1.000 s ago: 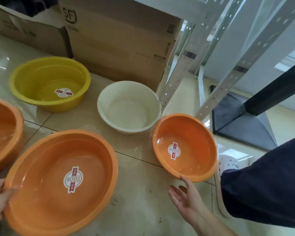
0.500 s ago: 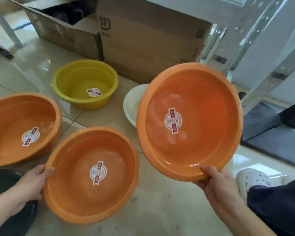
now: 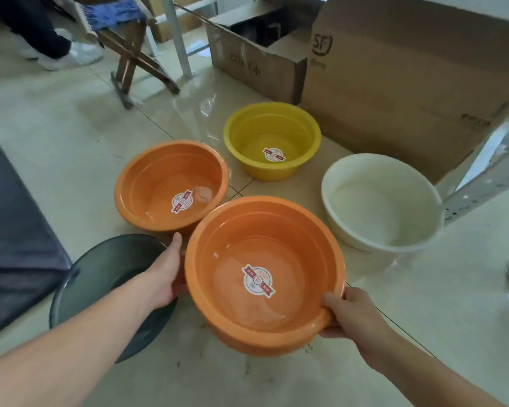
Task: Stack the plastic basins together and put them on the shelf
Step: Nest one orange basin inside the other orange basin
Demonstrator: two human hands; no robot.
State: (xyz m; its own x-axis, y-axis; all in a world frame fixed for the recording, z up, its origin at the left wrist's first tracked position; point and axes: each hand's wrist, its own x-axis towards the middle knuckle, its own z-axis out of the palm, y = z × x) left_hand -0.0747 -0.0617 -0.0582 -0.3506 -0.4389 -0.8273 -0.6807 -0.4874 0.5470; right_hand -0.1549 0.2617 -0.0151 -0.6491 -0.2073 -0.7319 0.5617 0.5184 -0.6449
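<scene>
Two orange basins sit nested on the floor in front of me as one orange stack (image 3: 276, 239), a round label showing in the inner one. My left hand (image 3: 165, 271) grips the stack's left rim. My right hand (image 3: 350, 312) grips its near right rim, thumb over the edge. Behind it to the left stands a third orange basin (image 3: 159, 183), with a yellow basin (image 3: 265, 127) further back. A white basin (image 3: 379, 207) stands to the right. A dark grey basin (image 3: 100, 274) lies partly under my left forearm.
Cardboard boxes (image 3: 394, 83) line the back. The white metal shelf upright (image 3: 482, 183) slants in at the right, next to the white basin. A dark grey mat (image 3: 9, 230) lies at the left. A wooden chair (image 3: 135, 54) and another person's legs (image 3: 41, 33) are far left.
My right hand has brought the lifted orange basin down into the large orange one. Both hands now hold the nested pair. The view has swung left.
</scene>
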